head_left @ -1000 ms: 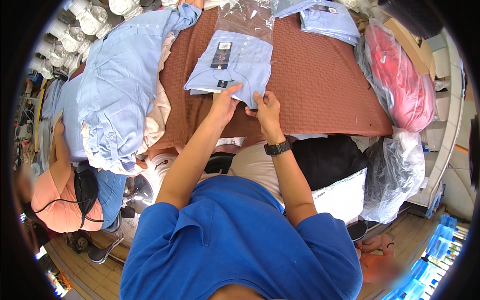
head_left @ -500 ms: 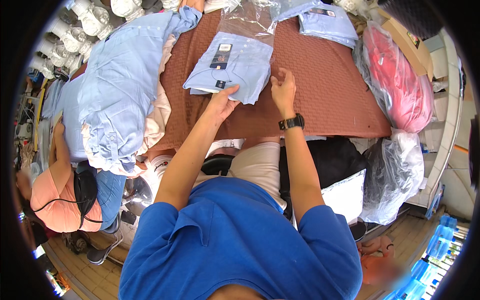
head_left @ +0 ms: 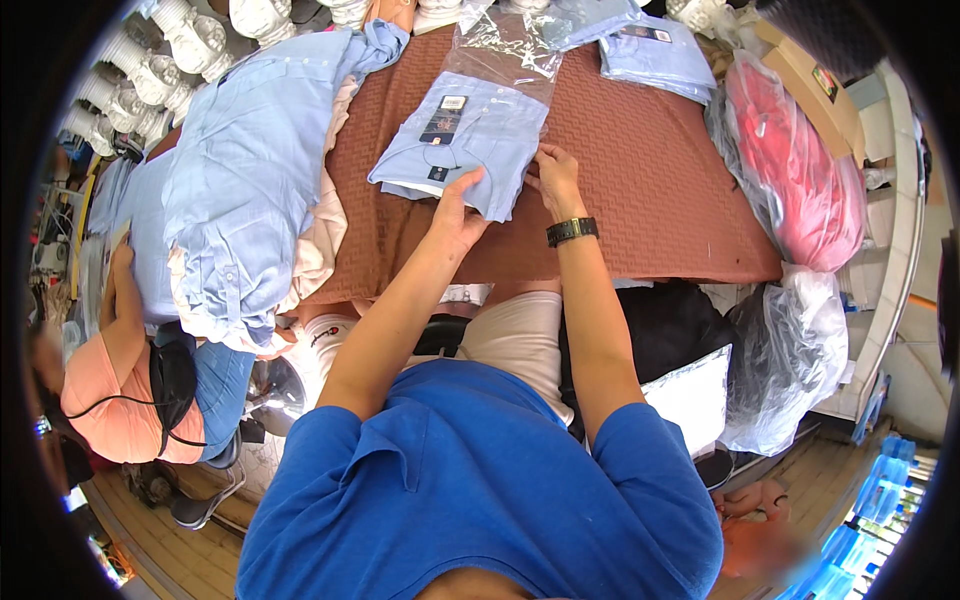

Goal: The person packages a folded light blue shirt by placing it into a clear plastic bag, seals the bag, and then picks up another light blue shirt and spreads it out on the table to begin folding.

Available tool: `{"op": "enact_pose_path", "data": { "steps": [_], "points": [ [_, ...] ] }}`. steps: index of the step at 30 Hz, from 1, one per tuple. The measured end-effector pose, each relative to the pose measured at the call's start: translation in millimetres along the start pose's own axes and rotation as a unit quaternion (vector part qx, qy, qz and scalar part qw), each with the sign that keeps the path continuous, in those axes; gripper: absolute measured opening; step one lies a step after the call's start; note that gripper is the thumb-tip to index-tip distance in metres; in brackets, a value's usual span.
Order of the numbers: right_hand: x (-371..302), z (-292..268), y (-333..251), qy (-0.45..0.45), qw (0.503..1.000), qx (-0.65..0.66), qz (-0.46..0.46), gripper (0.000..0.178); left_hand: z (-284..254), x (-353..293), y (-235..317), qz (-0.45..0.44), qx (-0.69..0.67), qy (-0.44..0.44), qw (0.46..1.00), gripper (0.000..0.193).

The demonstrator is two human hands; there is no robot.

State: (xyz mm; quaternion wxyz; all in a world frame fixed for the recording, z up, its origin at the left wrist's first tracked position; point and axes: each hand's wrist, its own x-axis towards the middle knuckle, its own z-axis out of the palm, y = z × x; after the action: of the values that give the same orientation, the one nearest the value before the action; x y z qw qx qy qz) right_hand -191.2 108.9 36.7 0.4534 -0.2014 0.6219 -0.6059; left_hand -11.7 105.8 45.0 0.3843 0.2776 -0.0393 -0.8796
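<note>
Shirt (head_left: 410, 165), folded and pale blue, is near twelve o'clock over the brown cloth (head_left: 650, 200), a dark tag (head_left: 440, 128) on its front. Clear bag (head_left: 505, 50) stretches beyond its far edge toward twelve. Left hand (head_left: 461, 220) is clamped on the near edge at the shirt's six o'clock, thumb on top. Right hand (head_left: 557, 180) is just past its three, fingertips close together at the edge; I cannot tell whether they pinch it. Blue pile (head_left: 240, 170) rests at ten, packed shirts (head_left: 655, 60) at one, red bundle (head_left: 790, 165) at two.
</note>
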Motion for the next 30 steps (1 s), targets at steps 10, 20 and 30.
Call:
{"op": "enact_pose_path", "data": {
  "steps": [10,20,30],
  "points": [
    [-8.3,-3.9,7.5,-0.080,0.996,-0.031,-0.034,0.031,5.1,1.4,-10.1,0.036,0.093,0.028,0.995,0.042],
    [10.3,-5.3,-0.9,0.063,0.881,-0.260,-0.391,0.024,-1.3,13.4,-14.4,0.076,0.125,0.056,0.988,0.031],
    [-1.7,-13.0,-11.1,0.049,0.855,-0.282,-0.434,0.010,2.3,24.5,-19.5,0.113,0.115,0.036,0.986,0.029]
  ]
}}
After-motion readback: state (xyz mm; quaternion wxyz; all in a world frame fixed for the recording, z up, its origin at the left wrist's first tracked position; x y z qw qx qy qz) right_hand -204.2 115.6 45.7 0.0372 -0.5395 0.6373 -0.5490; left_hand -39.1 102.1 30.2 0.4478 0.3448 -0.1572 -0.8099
